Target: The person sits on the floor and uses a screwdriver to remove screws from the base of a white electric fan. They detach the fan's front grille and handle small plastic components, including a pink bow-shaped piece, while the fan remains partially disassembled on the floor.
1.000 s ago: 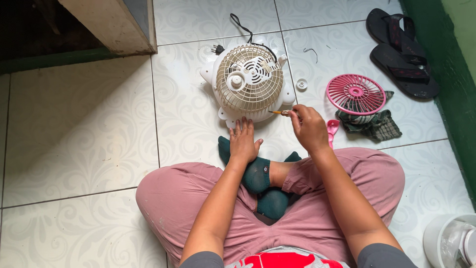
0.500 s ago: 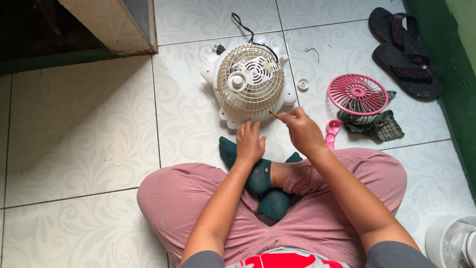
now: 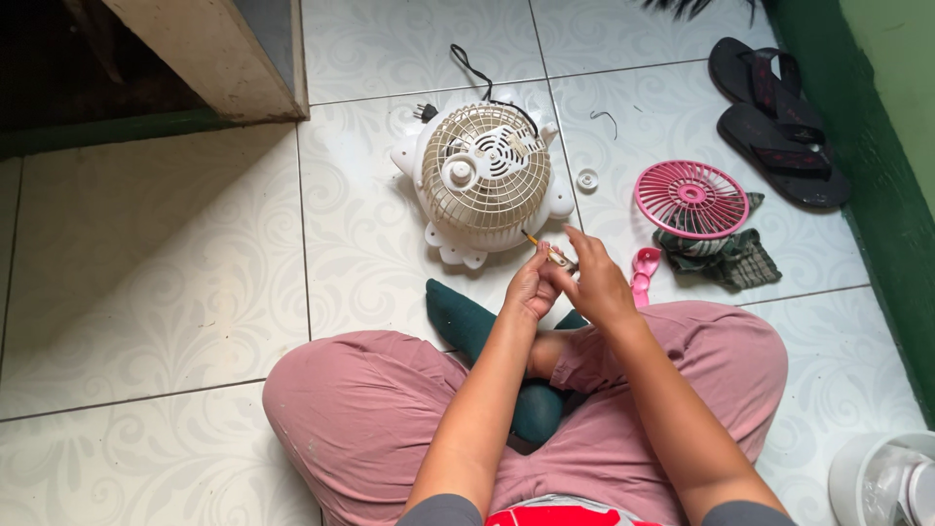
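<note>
A small white fan (image 3: 484, 178) with a cream grille lies face up on the tiled floor in front of my crossed legs. My right hand (image 3: 596, 281) holds a thin yellow-handled screwdriver (image 3: 547, 251), its tip pointing toward the fan's near edge. My left hand (image 3: 531, 282) meets the right one, its fingertips pinching at the screwdriver's shaft. Both hands hover just below the fan, above my green-socked feet (image 3: 466, 319).
A pink fan grille (image 3: 691, 199) rests on a dark checked cloth (image 3: 735, 259) to the right, a pink fan blade (image 3: 643, 271) beside it. A small white cap (image 3: 586, 179) lies near the fan. Black sandals (image 3: 769, 112) by the green wall, white container (image 3: 881, 479) at bottom right.
My left hand has lifted off my foot and joined the right hand at the screwdriver. The right hand has drawn slightly back from the fan.
</note>
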